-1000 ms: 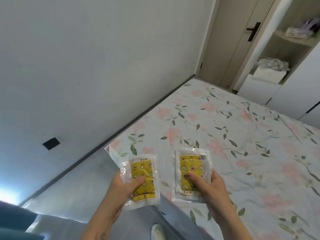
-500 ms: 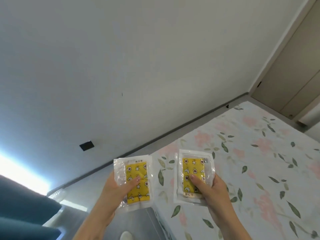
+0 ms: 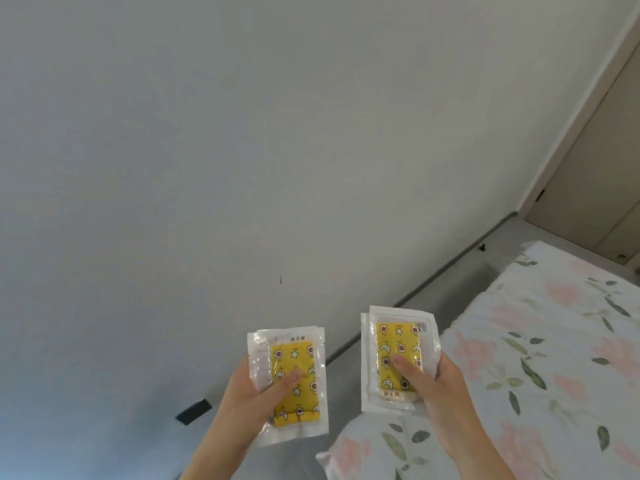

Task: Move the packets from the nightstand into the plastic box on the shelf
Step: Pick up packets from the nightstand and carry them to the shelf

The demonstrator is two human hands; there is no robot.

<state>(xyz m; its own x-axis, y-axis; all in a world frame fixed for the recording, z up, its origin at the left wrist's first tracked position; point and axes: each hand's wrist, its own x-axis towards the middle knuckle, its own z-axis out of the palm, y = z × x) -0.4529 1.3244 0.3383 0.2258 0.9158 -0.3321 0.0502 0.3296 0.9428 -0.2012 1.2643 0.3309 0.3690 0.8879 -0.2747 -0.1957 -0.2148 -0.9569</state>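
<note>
From the head camera, your left hand (image 3: 258, 393) grips a stack of packets (image 3: 289, 382), thumb across the yellow print. Your right hand (image 3: 433, 386) holds a second stack (image 3: 398, 358) the same way, just above the bed's (image 3: 554, 358) corner, beside the wall (image 3: 242, 150).

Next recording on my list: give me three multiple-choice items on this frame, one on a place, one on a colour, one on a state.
1. Where is the bed with the floral cover?
A. right of the hands
B. left of the hands
C. behind the door

2. What colour is the patterned insert in the clear plastic packets?
A. blue
B. yellow
C. green

3. How are the packets held?
A. both in one hand
B. lying on the bed
C. some in each hand

Answers:
1 A: the cover fills the lower right.
2 B: both inserts are yellow.
3 C: the left hand grips the left packets, the right hand grips the right packets.
</note>
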